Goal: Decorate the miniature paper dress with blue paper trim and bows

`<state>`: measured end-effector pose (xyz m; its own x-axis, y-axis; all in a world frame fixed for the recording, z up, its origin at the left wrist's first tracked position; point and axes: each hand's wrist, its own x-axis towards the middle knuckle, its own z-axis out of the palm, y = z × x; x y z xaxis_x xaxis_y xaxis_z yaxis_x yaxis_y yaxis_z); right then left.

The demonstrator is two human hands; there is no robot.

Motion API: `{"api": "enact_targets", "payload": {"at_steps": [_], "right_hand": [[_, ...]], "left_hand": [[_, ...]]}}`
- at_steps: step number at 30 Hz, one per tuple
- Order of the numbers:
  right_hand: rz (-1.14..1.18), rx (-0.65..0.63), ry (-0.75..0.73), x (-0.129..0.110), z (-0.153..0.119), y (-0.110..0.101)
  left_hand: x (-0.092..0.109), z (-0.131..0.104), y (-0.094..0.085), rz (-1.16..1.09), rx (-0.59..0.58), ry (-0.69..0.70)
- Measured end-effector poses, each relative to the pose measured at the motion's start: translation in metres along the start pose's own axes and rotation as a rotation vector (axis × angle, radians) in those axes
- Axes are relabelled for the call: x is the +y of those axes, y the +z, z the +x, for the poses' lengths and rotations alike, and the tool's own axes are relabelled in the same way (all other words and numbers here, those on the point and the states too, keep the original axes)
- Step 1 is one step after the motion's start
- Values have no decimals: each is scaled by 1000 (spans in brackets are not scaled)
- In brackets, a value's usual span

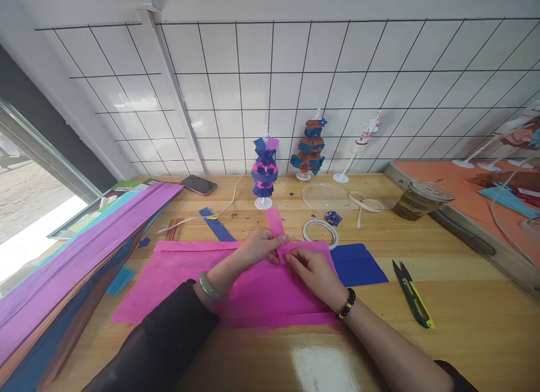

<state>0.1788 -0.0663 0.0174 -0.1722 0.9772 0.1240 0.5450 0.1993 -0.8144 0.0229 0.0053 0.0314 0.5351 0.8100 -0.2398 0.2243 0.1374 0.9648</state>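
Note:
A narrow pink paper strip (275, 220) is pinched between the fingers of my left hand (260, 247). My right hand (314, 269) pinches the strip's lower end, thumb and forefinger pressed together. Both hands are just above a wide, creased pink crepe paper sheet (261, 299) spread on the table. Under the sheet's right edge lies a dark blue piece of paper (360, 265). Behind the hands rests a roll of white tape (320, 233). A small doll form (265, 172) on a white stand, dressed in blue and pink ruffled paper, stands farther back.
Thread snips (411, 293) lie at the right. A lidded cup (422, 199) stands near an orange surface (447, 178). Long folded crepe papers (97, 240) cover the left side. A phone (199, 184), a white cable (230, 203) and more dressed stands (310, 147) are near the tiled wall.

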Motion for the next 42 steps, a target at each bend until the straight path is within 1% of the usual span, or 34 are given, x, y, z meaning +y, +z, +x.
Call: {"api": "enact_targets", "payload": {"at_steps": [5,11,15,20,24,29,32,34,36,38,42], "right_hand": [[68,15,30,5,1,2],[126,32,74,7,3,3],[143,20,90,9,3,3],[122,32,89,10,4,3],[119,32,93,8,3,2],[153,37,113,6,3,1],[300,50,137,5,4,2],[454,48,168,6,6,3],[561,38,187,7,8,3],[594,31,185,8,9,3],[561,39,164,10,9,2]], "left_hand": [[8,-5,1,31,-20,28],[8,-5,0,16,-42,39],[9,-6,-2,-58,-101,51],[7,-6,-4,-87,-161,55],[5,-4,-4,-71,-130,31],[6,-5,-3,-72,-132,15],[7,-5,-3,-66,-104,13],[7,-5,-3,-56,-81,41],[5,-4,-2,-46,-67,68],[3,-3,-2,-38,-66,82],[1,-1,-1,-54,-73,109]]}}
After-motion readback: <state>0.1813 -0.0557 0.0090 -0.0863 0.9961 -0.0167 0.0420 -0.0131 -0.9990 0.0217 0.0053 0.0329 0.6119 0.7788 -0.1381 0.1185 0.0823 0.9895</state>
